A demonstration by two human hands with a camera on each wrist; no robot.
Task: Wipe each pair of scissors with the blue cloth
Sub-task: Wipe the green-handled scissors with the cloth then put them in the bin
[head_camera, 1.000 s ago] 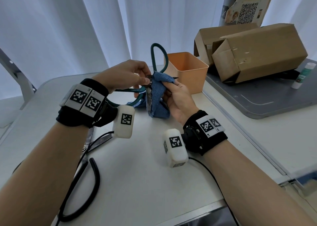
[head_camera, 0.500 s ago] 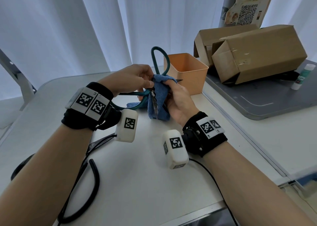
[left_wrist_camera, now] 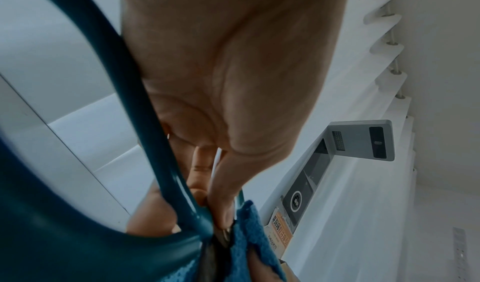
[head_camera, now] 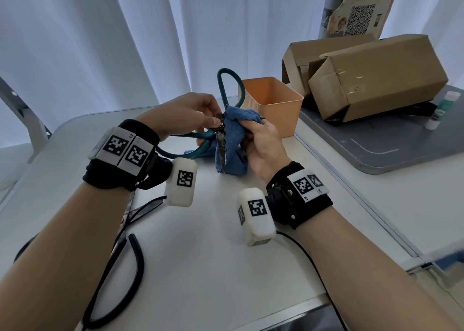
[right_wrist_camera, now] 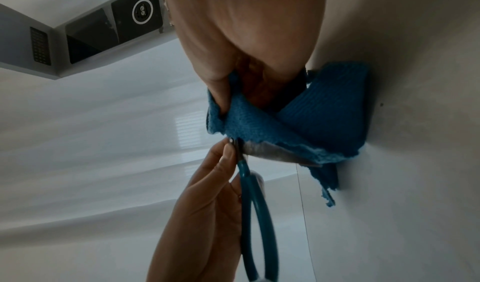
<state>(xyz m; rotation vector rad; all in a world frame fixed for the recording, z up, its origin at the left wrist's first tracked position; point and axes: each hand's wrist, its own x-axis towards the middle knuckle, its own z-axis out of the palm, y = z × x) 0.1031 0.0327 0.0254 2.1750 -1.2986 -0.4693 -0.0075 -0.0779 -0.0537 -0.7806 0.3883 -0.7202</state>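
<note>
White table (head_camera: 200, 268), orange bin (head_camera: 272, 105), black-handled scissors (head_camera: 118, 242), blue cloth's (head_camera: 233, 152) lower end resting on it

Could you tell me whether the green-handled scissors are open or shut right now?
Open: on the scissors one blade points down bare, while the other pokes out beyond the blue cloth toward the orange bin.

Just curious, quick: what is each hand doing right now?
Left hand: pinches the scissors at the pivot.
Right hand: grips the cloth around a blade.

At one o'clock a poster (head_camera: 364, 6) carried a QR code beneath large Chinese characters too cut off to read. Square black-and-white coded markers sat on both wristbands (head_camera: 125, 149) and wrist cameras (head_camera: 256, 217).
</note>
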